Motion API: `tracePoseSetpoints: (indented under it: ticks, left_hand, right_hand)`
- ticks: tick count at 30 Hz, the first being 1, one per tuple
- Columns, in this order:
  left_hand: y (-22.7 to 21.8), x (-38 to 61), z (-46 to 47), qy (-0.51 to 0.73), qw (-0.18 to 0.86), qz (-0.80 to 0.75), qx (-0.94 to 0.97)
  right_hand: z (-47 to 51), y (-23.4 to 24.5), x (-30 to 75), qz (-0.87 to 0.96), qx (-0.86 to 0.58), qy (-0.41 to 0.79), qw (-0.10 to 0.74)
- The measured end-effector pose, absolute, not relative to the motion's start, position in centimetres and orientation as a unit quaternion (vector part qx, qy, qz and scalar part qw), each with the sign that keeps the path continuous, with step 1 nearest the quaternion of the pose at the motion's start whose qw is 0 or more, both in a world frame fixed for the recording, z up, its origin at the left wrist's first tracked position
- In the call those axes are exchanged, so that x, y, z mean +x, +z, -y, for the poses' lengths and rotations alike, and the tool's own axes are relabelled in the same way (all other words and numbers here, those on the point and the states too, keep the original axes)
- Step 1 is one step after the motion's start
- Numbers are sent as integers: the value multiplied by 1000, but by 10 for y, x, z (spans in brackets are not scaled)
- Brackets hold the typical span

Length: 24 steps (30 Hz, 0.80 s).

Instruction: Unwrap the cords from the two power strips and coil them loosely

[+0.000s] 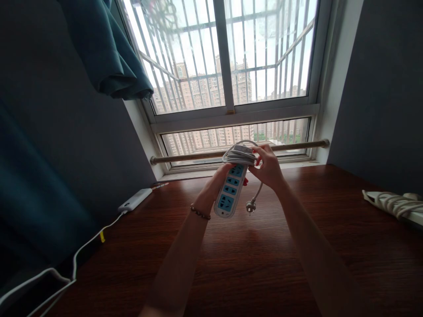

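Note:
A white power strip (227, 190) with blue sockets is held up over the brown table, tilted with its top end away from me. My left hand (215, 186) is wrapped around its left side and underneath, with fingertips showing at its right edge. Several turns of the grey-white cord (239, 155) are wound round the far end of the strip. My right hand (266, 165) is closed at the right side of these turns, with thumb and fingers pinching the cord. From below that hand the plug (250, 206) hangs on a short length of cord, prongs down.
Another white power strip (135, 200) lies at the table's left edge, its cable running toward the lower left. Farther right sits a white object wrapped with cord (396, 204). A rail (297, 145) crosses the window behind the table (244, 264). A blue curtain (109, 57) hangs at left.

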State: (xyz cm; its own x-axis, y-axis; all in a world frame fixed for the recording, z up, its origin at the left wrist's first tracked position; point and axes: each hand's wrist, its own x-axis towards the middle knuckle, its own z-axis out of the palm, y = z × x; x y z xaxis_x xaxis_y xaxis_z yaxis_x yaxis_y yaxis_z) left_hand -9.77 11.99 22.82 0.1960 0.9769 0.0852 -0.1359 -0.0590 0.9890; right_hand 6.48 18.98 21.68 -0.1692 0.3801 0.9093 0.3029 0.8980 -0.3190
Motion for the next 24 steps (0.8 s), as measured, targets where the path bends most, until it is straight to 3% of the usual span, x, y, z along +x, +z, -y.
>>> tracePoseSetpoints:
  ticks: [7,16,24]
  left_hand:
    - [228,-97,-120,471,572,-409,533]
    - [222,-102,-126,540,595,-266,532]
    - [227,-99,-119,535,586,-370,483]
  right_hand:
    - [-193,220,71,769,-190,42,608]
    - [-179,224,68,820,-237,-12,521]
    - [-182,223,64,817,-174,63,546]
